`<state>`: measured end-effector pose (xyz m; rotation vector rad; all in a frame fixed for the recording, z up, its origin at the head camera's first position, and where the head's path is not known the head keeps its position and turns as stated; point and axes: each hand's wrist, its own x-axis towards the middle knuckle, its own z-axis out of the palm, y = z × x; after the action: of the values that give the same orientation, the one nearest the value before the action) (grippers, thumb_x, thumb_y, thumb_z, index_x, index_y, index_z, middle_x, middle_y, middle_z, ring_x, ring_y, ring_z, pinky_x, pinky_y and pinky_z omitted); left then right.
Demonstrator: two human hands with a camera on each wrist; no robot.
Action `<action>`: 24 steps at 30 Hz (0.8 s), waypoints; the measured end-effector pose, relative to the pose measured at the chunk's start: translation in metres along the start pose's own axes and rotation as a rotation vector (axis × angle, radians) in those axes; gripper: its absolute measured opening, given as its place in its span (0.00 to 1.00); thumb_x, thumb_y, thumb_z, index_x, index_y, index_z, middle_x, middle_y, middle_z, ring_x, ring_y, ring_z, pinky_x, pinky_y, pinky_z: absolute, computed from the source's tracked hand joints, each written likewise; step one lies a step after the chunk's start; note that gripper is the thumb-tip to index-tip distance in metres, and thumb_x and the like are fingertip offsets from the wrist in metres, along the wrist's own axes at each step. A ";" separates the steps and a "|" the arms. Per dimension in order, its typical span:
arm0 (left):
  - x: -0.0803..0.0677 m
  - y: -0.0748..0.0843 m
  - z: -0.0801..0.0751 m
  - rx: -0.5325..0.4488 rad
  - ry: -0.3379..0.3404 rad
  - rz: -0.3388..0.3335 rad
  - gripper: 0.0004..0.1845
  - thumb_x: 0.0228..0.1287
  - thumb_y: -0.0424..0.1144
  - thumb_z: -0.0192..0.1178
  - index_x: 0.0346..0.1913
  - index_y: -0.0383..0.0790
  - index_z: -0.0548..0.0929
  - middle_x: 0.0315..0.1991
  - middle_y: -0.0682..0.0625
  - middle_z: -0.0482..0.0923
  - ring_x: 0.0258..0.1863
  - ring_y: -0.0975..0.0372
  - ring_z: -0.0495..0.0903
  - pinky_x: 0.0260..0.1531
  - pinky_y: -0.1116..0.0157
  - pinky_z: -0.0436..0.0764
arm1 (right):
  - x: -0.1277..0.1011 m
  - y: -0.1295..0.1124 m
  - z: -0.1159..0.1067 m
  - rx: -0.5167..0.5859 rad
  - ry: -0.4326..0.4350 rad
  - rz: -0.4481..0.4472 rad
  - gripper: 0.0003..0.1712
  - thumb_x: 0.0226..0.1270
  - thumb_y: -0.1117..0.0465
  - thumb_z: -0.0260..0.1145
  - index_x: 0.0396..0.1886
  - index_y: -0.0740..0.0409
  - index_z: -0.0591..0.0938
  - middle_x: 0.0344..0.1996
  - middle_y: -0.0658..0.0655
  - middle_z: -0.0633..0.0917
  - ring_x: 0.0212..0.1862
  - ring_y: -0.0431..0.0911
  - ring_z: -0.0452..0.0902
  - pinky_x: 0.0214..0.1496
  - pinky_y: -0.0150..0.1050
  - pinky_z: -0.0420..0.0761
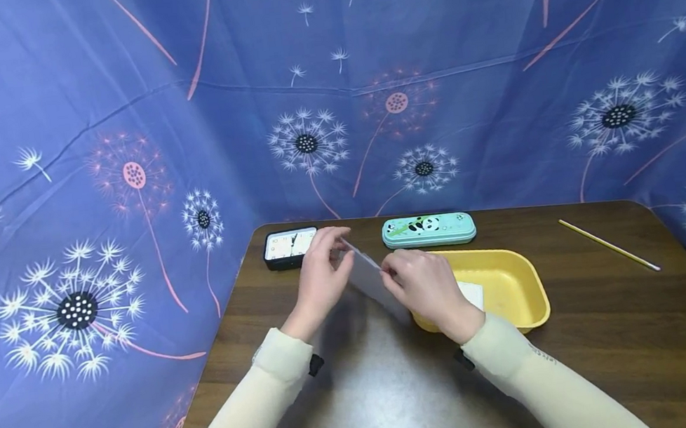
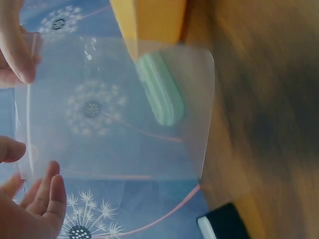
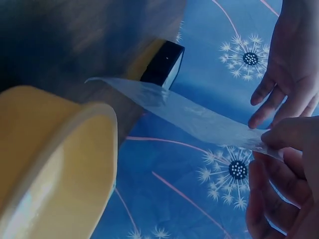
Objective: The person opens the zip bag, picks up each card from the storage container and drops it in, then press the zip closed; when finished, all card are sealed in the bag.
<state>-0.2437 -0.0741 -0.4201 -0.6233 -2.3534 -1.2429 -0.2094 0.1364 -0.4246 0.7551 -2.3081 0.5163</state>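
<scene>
A translucent plastic bag (image 1: 368, 278) hangs down between both hands, its banded upper edge slanting from one to the other in the head view. My left hand (image 1: 318, 277) pinches one end of that edge, with the other fingers spread, as the left wrist view shows. At the opposite end, my right hand (image 1: 429, 290) pinches the edge between thumb and curled fingers. Seen from the left wrist, the bag (image 2: 114, 149) looks flat, with no contents visible. Beneath and beside the right hand stands a yellow basin (image 1: 510, 287) with a white item (image 1: 471, 295) inside, partly hidden.
Behind the left hand is a black-framed clock (image 1: 289, 245). A mint-green pencil case with pandas (image 1: 428, 230) lies near the back edge of the brown wooden table (image 1: 612, 346). To the right lies a thin yellow-and-white stick (image 1: 609, 244). A patterned blue cloth (image 1: 349, 44) surrounds the table.
</scene>
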 end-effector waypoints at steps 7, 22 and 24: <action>-0.018 0.013 0.006 -0.297 0.113 -0.259 0.28 0.69 0.31 0.63 0.68 0.39 0.66 0.61 0.45 0.70 0.48 0.58 0.84 0.43 0.60 0.82 | -0.007 -0.003 0.005 0.004 0.064 -0.002 0.05 0.59 0.65 0.71 0.28 0.53 0.83 0.24 0.48 0.82 0.20 0.44 0.76 0.18 0.39 0.71; -0.028 0.020 0.017 -0.382 -0.065 -0.369 0.10 0.76 0.42 0.62 0.42 0.37 0.83 0.35 0.39 0.87 0.35 0.41 0.87 0.36 0.56 0.85 | -0.013 -0.007 0.009 0.000 0.124 -0.019 0.05 0.59 0.65 0.67 0.26 0.53 0.80 0.22 0.47 0.78 0.16 0.45 0.70 0.14 0.39 0.65; -0.028 0.021 0.017 -0.377 -0.069 -0.374 0.09 0.76 0.41 0.61 0.42 0.37 0.83 0.35 0.42 0.87 0.35 0.42 0.87 0.36 0.56 0.84 | -0.014 -0.008 0.009 0.003 0.120 -0.014 0.05 0.60 0.64 0.67 0.26 0.53 0.80 0.22 0.47 0.78 0.17 0.45 0.70 0.14 0.40 0.66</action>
<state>-0.2121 -0.0545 -0.4302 -0.3443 -2.3803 -1.8853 -0.1999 0.1313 -0.4392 0.7215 -2.1907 0.5435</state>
